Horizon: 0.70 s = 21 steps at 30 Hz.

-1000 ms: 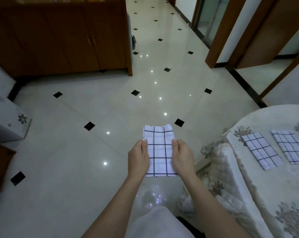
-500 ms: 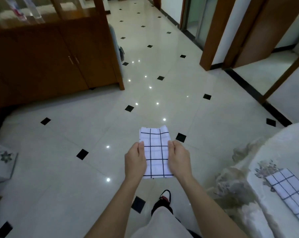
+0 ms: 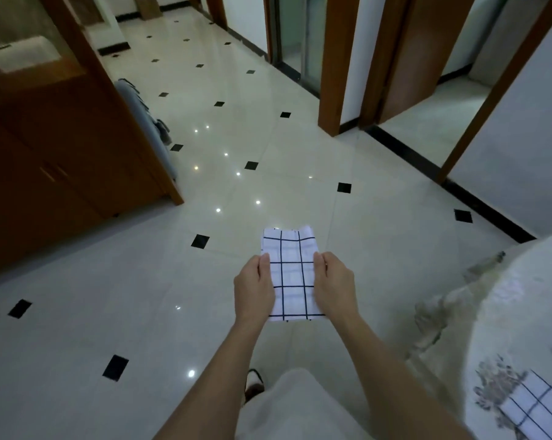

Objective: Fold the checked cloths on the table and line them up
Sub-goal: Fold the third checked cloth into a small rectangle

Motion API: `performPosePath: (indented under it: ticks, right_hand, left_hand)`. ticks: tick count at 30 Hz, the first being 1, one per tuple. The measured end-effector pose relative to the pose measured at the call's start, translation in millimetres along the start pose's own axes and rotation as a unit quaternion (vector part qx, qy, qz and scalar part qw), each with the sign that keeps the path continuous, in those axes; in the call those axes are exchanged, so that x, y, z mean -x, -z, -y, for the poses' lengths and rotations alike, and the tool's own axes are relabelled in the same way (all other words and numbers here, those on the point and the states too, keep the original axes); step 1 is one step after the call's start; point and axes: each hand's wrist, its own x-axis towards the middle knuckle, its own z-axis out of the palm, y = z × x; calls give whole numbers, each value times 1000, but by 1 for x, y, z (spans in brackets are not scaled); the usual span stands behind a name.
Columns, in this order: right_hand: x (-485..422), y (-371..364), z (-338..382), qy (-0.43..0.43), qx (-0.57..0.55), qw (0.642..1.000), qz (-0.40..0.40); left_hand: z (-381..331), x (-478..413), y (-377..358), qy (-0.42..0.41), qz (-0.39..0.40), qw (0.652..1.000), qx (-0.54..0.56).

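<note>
While held over the floor, the folded checked cloth (image 3: pixel 292 277) is pinched by the left hand (image 3: pixel 254 289) and right hand (image 3: pixel 333 285).

The checked cloth (image 3: pixel 292 277) is thin, soft woven fabric, matt white with dark grid lines, slightly rumpled at its far edge. The floor (image 3: pixel 300 144) is polished pale tile, glossy enough to mirror bright light spots, set with small black inlays (image 3: pixel 344 187). The cabinet (image 3: pixel 62 173) and door frames (image 3: pixel 331 74) are smooth, satin-varnished brown wood. The worktop (image 3: pixel 522 296) wears a matt, flower-printed cover that hangs in soft folds; a second checked cloth (image 3: pixel 534 408) lies matt on it.
</note>
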Motion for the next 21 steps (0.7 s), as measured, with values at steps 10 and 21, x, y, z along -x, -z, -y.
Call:
performPosePath:
  ticks: [10, 21]
  right_hand:
    - [-136, 1, 0, -51, 9, 996, -68]
    - [-310, 29, 32, -113, 14, 976, -185]
  left_hand:
    - [-32, -137, -80, -38, 80, 996, 7]
    - [-112, -319, -175, -100, 210, 973, 12]
